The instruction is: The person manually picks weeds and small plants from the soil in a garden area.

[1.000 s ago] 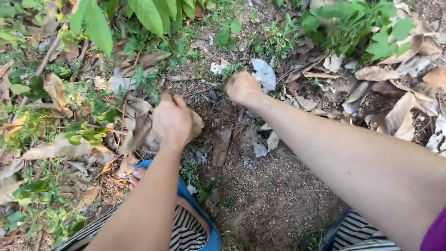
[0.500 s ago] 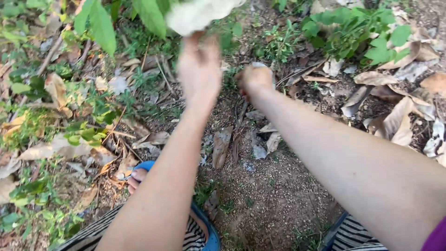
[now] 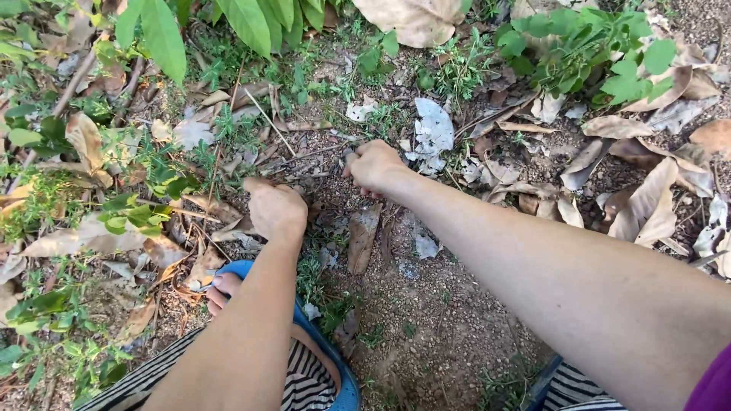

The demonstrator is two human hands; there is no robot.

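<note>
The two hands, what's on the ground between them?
In the head view, between the left hand and right hand lies gravelly soil with thin dry twigs across it; no large leaf there.

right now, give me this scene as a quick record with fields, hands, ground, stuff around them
left hand: left hand curled, knuckles up, down among dry brown leaves by the green weeds
right hand: right hand closed in a loose fist on the gravelly soil; what it grips is hidden
near right hand: pale grey crumpled leaf just beyond it
between hands: long brown leaf lying flat
foot: toes on a blue sandal, below the left hand
clothing: striped trousers
</note>
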